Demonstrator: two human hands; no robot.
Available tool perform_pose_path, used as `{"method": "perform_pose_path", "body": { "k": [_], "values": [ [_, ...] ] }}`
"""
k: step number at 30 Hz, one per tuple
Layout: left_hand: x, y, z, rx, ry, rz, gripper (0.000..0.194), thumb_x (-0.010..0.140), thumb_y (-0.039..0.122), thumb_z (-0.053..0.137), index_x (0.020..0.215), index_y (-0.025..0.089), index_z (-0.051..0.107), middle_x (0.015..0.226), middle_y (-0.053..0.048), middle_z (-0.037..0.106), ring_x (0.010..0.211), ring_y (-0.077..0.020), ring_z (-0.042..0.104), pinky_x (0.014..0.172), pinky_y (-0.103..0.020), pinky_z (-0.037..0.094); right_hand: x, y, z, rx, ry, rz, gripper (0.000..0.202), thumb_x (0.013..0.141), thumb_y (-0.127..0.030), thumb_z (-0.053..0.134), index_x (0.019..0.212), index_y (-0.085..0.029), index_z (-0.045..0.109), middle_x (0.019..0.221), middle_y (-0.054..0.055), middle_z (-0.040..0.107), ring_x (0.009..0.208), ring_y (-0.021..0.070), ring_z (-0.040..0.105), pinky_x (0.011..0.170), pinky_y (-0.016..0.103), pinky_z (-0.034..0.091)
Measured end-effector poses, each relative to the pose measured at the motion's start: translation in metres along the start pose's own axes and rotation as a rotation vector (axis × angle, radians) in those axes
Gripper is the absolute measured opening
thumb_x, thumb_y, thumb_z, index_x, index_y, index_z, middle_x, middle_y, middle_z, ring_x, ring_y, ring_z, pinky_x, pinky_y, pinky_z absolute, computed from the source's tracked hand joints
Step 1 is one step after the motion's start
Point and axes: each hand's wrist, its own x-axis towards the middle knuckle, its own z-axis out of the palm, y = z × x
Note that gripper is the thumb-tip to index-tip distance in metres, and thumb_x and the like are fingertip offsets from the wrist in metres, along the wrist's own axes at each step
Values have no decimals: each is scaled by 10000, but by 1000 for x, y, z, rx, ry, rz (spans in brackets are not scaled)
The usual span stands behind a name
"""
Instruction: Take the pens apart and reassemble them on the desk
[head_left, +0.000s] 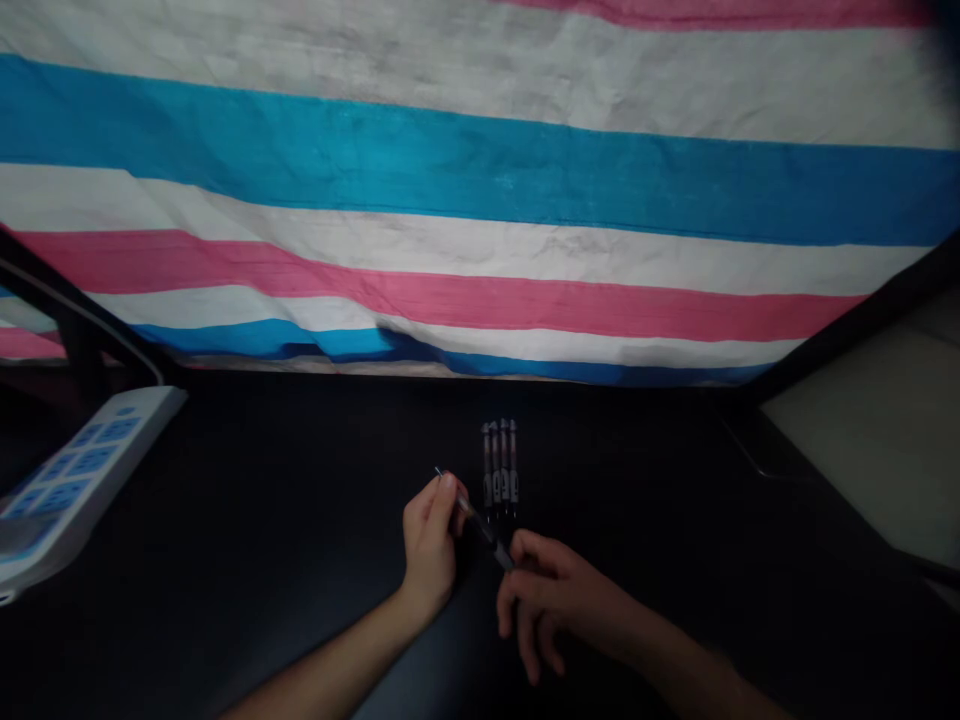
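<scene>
A dark pen (482,526) slants between my two hands above the black table. Its upper end is pinched by my left hand (433,535), with the thin tip sticking out past the thumb. At the lower end, my right hand (551,595) holds the pen's grey part between thumb and index finger, its other fingers hanging loosely apart. Just beyond the hands, several similar pens (501,465) lie side by side in a neat row, pointing away from me.
On the left of the black table (262,480) lies a white power strip (142,408) with blue sockets. A striped blue, white and pink sheet (450,160) hangs behind the table. Dark frame bars slope at both sides.
</scene>
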Motion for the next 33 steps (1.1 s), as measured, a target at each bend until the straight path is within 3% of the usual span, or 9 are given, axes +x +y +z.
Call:
{"method": "perform_pose_path", "body": {
  "k": [3, 7, 12, 17, 22, 27, 33],
  "values": [
    [0, -1, -1, 1, 2, 2, 464, 864, 500, 500, 538, 170, 479, 463, 41, 376, 444, -88, 304, 416, -214, 242, 0, 0, 0, -22, 22, -11, 310, 819, -409, 621, 826, -185, 407, 635, -15, 623, 427, 114, 615, 334, 131, 359],
    [2, -2, -1, 0, 3, -4, 467, 871, 496, 494, 537, 171, 470, 464, 43, 373, 442, -87, 300, 414, -213, 239, 1, 0, 0, 4, 13, -10, 395, 901, -529, 448, 862, -139, 493, 649, 31, 629, 443, 117, 620, 346, 154, 400],
    [1, -1, -1, 17, 5, -1, 466, 865, 502, 496, 536, 172, 470, 459, 45, 367, 437, -88, 297, 411, -215, 241, 1, 0, 1, -82, 65, -70, 384, 791, -461, 660, 784, -191, 387, 592, -38, 595, 396, 99, 585, 318, 127, 349],
    [1, 1, 0, 26, 17, 3, 470, 861, 507, 498, 531, 175, 463, 462, 44, 365, 440, -91, 301, 417, -219, 242, 1, 1, 1, -91, 49, -67, 443, 897, -557, 444, 833, -125, 517, 623, 19, 609, 423, 93, 592, 351, 145, 388],
    [1, 3, 0, 37, 16, 7, 473, 844, 532, 509, 532, 178, 467, 455, 43, 369, 435, -95, 299, 412, -222, 234, 1, 0, 3, -197, 139, -100, 377, 799, -490, 637, 800, -187, 413, 608, -44, 588, 387, 81, 558, 318, 129, 338],
    [1, -1, -2, 41, 18, 22, 469, 853, 515, 510, 533, 175, 474, 461, 45, 364, 440, -92, 296, 416, -221, 233, 1, -2, 4, -239, 96, -75, 434, 880, -548, 458, 829, -126, 544, 586, -8, 584, 388, 69, 541, 344, 141, 347],
    [1, -1, -2, 55, -3, 48, 481, 861, 513, 506, 522, 174, 471, 458, 41, 371, 443, -91, 298, 424, -225, 235, -2, -5, 9, -383, 260, -124, 321, 842, -429, 575, 700, -146, 524, 522, -38, 552, 346, 32, 450, 344, 131, 299]
  ]
}}
